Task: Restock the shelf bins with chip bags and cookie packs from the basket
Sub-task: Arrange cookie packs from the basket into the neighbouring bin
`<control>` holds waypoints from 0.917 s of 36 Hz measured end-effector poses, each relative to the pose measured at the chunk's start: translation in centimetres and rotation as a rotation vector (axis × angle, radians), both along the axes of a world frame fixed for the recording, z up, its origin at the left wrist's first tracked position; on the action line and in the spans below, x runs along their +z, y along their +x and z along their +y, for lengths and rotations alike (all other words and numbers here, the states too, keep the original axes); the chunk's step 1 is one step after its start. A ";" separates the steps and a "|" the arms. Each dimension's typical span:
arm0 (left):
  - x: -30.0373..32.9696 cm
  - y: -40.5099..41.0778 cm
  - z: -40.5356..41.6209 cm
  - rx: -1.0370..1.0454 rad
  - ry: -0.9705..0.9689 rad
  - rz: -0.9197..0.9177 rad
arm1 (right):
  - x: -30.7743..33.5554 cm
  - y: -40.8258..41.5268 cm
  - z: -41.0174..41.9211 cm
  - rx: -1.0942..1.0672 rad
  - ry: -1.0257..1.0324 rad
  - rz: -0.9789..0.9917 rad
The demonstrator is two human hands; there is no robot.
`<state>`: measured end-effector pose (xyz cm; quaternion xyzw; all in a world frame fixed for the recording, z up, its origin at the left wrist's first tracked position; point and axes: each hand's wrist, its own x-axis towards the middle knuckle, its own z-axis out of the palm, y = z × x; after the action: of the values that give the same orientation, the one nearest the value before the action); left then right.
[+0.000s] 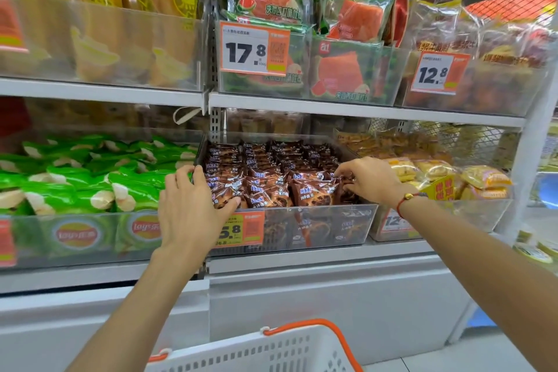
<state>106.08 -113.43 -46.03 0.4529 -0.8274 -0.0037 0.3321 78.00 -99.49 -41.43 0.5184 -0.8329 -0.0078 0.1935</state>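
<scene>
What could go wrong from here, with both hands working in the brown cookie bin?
1. The cookie packs in the front row stand above the clear bin's front wall; a nudge from the right hand might tip one over the edge.
2. The left hand lies across the divider beside the green chip bags and could drag a pack into that bin.
</scene>
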 end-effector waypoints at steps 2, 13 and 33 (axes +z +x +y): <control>0.2 0.2 -0.1 -0.019 0.022 -0.008 | 0.3 -0.2 0.3 0.018 0.000 -0.104; 2.3 5.0 1.0 -0.221 0.114 0.002 | -2.2 10.8 3.3 0.291 -0.484 -0.543; -18.9 16.4 2.3 -0.218 1.045 -0.670 | -27.3 30.1 -4.2 0.281 0.672 -0.904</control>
<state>122.50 -111.18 -64.94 0.4449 -0.8170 -0.2990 -0.2126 108.15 -103.73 -68.77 0.6087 -0.7080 -0.0241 -0.3574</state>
